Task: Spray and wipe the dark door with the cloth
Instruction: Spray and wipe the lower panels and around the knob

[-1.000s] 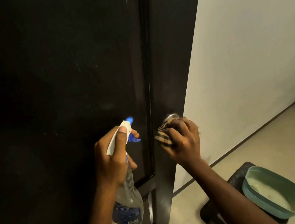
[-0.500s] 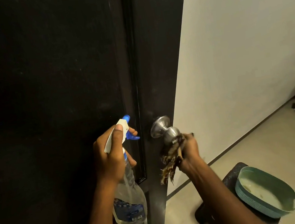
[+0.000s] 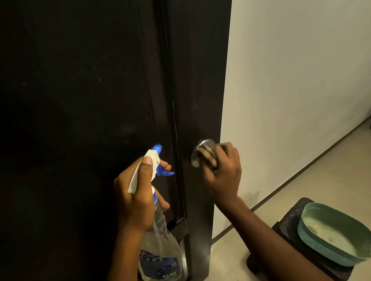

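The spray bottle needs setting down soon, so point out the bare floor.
Bare floor lies between the white wall and the teal basin, plus a narrow strip between the dark door and the dark stool. The stool top is crowded: the basin covers most of it.
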